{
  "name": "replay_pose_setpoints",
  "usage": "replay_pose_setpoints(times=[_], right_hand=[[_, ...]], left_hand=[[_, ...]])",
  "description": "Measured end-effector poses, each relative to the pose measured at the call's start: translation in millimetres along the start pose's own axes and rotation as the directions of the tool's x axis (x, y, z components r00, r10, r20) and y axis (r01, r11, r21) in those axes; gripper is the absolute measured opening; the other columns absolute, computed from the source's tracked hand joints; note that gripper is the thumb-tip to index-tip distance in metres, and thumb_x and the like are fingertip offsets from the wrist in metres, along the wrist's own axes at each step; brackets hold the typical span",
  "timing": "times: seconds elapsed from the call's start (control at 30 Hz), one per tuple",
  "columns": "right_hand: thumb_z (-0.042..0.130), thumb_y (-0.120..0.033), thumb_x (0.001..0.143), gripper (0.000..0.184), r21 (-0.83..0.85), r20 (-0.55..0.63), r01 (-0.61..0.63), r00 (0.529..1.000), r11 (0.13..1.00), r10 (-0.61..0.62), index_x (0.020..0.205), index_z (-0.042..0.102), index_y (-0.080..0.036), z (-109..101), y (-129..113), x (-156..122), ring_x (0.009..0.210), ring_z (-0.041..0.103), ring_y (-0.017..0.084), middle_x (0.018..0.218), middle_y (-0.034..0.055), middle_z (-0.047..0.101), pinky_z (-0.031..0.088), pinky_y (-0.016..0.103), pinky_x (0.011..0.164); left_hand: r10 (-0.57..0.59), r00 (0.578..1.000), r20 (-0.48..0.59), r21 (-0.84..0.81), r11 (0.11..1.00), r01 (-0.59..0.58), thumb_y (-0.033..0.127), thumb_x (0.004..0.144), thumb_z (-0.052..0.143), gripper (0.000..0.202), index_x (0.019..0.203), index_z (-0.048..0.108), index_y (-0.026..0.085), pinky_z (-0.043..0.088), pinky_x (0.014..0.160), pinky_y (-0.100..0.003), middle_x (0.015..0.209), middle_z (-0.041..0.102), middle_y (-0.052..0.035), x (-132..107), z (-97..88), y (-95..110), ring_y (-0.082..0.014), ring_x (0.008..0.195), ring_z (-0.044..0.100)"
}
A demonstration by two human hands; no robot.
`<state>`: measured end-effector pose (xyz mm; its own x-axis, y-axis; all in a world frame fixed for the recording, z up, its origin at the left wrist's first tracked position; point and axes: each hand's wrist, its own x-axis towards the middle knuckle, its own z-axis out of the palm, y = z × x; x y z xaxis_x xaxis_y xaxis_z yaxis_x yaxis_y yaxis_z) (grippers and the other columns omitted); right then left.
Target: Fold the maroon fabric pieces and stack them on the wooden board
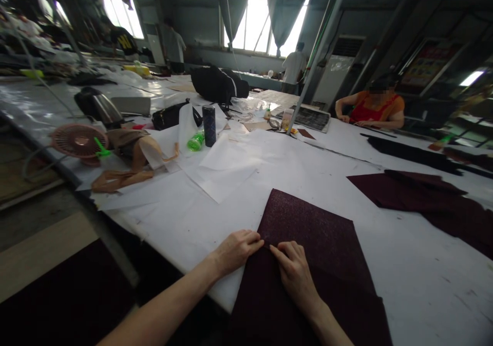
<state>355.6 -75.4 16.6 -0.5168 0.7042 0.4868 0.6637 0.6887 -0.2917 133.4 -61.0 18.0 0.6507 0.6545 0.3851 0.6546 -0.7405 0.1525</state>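
A dark maroon piece of fabric (316, 228) lies in front of me on the white-covered table (239, 181), its near part reaching down to the bottom of the view. At its left edge my left hand (241, 248) is closed, thumb and fingers pinching the cloth. Close beside it, my right hand (295, 269) pinches the same fabric along a small fold, with its index finger and thumb pointing toward the left hand. Only a narrow gap separates the two sets of fingertips. What lies under the fingers is hidden.
More maroon fabric (423, 192) and black cloth (412, 153) lie to the right. On the left are a pink fan (79, 141), a kettle (98, 107), a dark cylinder (209, 125) and a green bottle (195, 140). A metal pole (318, 53) rises ahead; a co-worker (372, 104) sits across.
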Motion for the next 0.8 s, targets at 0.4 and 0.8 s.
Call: replay_pose_setpoints(times=[0.4, 0.8], right_hand=[[0.040, -0.004, 0.089, 0.038, -0.090, 0.037, 0.030, 0.999, 0.996, -0.026, 0.117, 0.061, -0.019, 3, -2, 0, 0.085, 0.047, 0.022, 0.093, 0.0087, 0.057, 0.038, 0.037, 0.076], [0.041, -0.010, 0.093, 0.035, -0.047, 0.085, -0.004, 0.996, 0.999, 0.008, 0.119, 0.061, -0.021, -15, 5, -6, 0.085, 0.047, 0.021, 0.091, 0.0076, 0.056, 0.039, 0.037, 0.076]], left_hand=[[-0.002, 0.999, -0.032, 0.311, 0.950, 0.012, 0.009, 0.092, 0.040, 0.029, 0.117, 0.054, 0.011, 0.040, 0.100, -0.040, 0.119, 0.058, -0.0101, 3, -15.8, 15, -0.0216, 0.104, 0.054], [-0.166, 0.968, 0.190, 0.311, 0.945, 0.101, 0.006, 0.085, 0.044, 0.046, 0.131, 0.045, 0.009, 0.048, 0.081, -0.035, 0.098, 0.060, -0.0087, 15, -3.2, 57, -0.0219, 0.088, 0.056]])
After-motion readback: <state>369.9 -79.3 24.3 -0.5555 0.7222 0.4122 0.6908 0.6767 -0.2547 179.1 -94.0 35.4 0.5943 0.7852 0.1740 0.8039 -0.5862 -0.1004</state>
